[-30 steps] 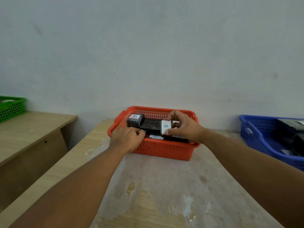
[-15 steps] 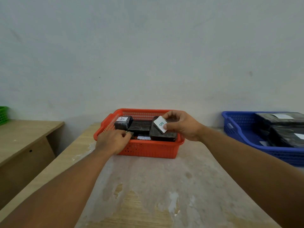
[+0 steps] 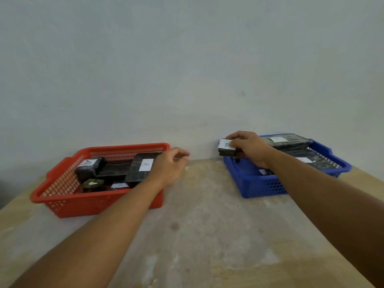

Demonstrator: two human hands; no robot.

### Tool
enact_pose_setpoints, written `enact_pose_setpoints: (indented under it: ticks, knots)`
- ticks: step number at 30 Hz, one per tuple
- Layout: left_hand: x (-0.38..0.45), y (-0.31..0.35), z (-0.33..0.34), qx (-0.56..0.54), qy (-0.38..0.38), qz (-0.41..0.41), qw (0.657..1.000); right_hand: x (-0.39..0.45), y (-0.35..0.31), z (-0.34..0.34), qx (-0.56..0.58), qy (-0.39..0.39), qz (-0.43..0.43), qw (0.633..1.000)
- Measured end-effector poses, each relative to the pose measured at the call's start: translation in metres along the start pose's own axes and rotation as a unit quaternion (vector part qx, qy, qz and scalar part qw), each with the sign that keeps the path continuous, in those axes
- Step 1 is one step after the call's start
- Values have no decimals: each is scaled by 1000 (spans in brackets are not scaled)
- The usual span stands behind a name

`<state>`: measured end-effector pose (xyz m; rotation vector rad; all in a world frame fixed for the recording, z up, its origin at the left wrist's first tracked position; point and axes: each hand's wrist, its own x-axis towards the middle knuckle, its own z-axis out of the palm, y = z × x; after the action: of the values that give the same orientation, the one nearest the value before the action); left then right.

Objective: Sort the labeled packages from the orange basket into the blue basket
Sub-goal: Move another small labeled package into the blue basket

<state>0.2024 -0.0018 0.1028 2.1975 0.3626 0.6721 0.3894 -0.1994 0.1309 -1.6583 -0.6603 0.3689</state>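
Right hand (image 3: 250, 149) fingers clamped on B package (image 3: 226, 149) over blue basket (image 3: 261, 185) corner. Left hand (image 3: 169, 166) empty, fingers loosely curled, beside orange basket (image 3: 99, 204).

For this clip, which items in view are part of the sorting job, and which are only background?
Part of the job:
- orange basket
- A-labelled packages inside it
- blue basket, already holding dark packages
- B-labelled package in the right hand, at that basket's left end
- left hand, empty

Background:
- worn table
- plain wall
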Motion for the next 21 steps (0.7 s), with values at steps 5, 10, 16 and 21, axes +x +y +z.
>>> enact_pose_setpoints:
  ticks: [5,10,16,21]
  knots:
    - [22,49,107,-180,-98,-143,968,19,23,-50,-92,79,74,990]
    - [26,61,159,-201,-142,-178,953,37,33,-58,-238,49,82,966]
    - [22,55,172,-218,-100,-186,953,56,41,-40,-406,-54,71,909]
    - [20,54,175,-266,-90,-188,941,60,54,-30,-505,-37,36,862]
